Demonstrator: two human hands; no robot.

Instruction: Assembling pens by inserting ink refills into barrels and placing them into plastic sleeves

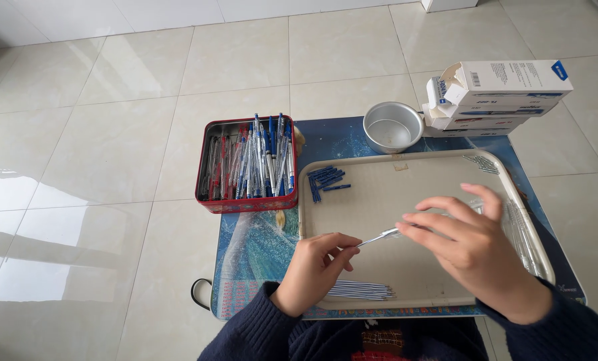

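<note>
Left hand [315,267] was curled over the near left part of the tray, thumb and fingertips pinching the near end of a thin pen refill [378,236]. Right hand [469,244] sat over the tray's middle-right, fingers loosely spread, thumb and forefinger closed on the refill's far end. So the refill was held between both hands, tilted slightly, just above the tray surface. Couldn't tell whether a clear barrel was around it; that end was blurred.

Beige tray [406,297] lay on a small blue patterned table [259,244]. A bundle of pale refills [362,290] rested at the tray's near edge, just under the left hand. A pile of blue pen caps [327,180] sat in the tray's far left corner. Clear pen barrels [523,234] lay along the tray's right side, partly behind the right hand.

Red tin [247,203] full of blue and red pens stood on the table's far left corner, just beside the tray. A small round metal pan [392,127] sat beyond the tray's far edge, with stacked white cardboard boxes [496,93] to its right. Pale tiled floor [111,134] all round.
</note>
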